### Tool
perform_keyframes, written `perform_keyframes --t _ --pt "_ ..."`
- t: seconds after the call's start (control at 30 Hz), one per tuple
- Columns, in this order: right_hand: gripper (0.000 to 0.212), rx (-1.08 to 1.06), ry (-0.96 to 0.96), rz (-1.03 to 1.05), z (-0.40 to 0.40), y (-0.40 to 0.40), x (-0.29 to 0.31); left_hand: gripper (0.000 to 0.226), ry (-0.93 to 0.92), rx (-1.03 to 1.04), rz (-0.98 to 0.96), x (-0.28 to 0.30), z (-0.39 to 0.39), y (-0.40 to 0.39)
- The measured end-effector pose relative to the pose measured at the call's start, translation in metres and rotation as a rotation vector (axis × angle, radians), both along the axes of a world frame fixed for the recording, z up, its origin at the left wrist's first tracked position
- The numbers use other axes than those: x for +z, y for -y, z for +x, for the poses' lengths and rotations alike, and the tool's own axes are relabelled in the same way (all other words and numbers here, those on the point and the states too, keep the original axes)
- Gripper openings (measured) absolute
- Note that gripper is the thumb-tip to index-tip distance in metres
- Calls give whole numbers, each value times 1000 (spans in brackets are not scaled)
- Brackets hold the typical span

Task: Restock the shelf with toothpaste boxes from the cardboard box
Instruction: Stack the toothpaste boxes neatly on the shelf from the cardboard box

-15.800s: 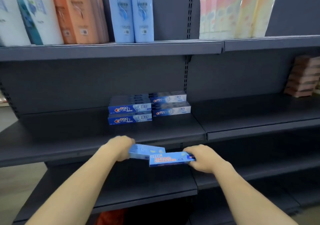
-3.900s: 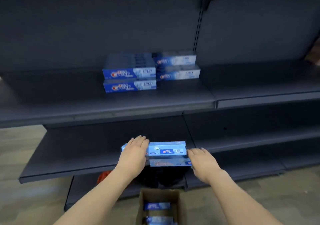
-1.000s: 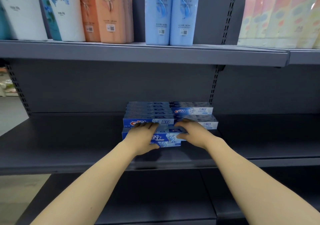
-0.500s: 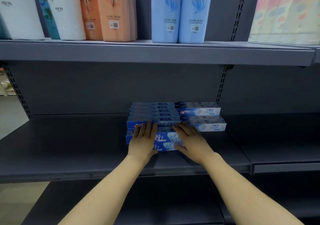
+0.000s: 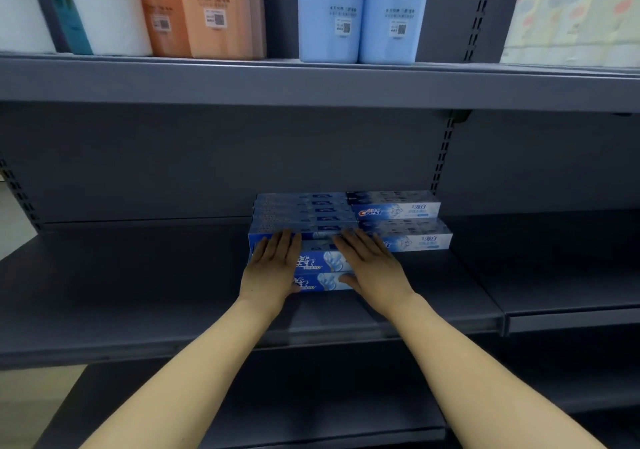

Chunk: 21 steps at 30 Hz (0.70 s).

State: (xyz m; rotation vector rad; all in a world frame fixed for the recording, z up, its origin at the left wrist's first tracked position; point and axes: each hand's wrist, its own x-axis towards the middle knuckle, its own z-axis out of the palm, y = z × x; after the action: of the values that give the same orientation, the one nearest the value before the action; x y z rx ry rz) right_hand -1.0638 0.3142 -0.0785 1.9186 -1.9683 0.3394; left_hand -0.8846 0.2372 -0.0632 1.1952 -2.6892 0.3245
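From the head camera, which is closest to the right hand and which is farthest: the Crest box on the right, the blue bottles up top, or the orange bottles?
Measured from the right hand:
1. Crest box, just beside the hand on the same shelf, to its right.
2. Blue bottles, on the upper shelf, roughly above the hand.
3. Orange bottles, on the upper shelf, farther off to the left.

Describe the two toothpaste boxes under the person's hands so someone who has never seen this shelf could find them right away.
Find the dark grey middle shelf, under the row of tall bottles. Near its centre sit two stacks of blue toothpaste boxes; the front pair lies one on the other at the left stack's near edge, with the left hand and right hand flat against it. Unlike the right stack, it sits closest to the shelf's front edge.
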Motion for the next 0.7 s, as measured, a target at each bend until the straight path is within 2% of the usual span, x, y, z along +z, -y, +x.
perform_keyframes --t 0.07,0.23,0.5,0.63,0.7 --pt "81 10 28 13 -2 1 -3 100 -27 4 -55 2 1 -1" --pt "69 62 106 26 7 5 3 91 -18 8 18 -2 9 4" --pt "69 10 47 60 13 5 4 91 -29 20 15 -3 11 4" --pt "47 -29 7 -8 15 4 3 91 -57 -22 25 -1 13 5" --pt "45 -29 -25 -45 12 8 1 91 -85 -43 38 -1 15 6"
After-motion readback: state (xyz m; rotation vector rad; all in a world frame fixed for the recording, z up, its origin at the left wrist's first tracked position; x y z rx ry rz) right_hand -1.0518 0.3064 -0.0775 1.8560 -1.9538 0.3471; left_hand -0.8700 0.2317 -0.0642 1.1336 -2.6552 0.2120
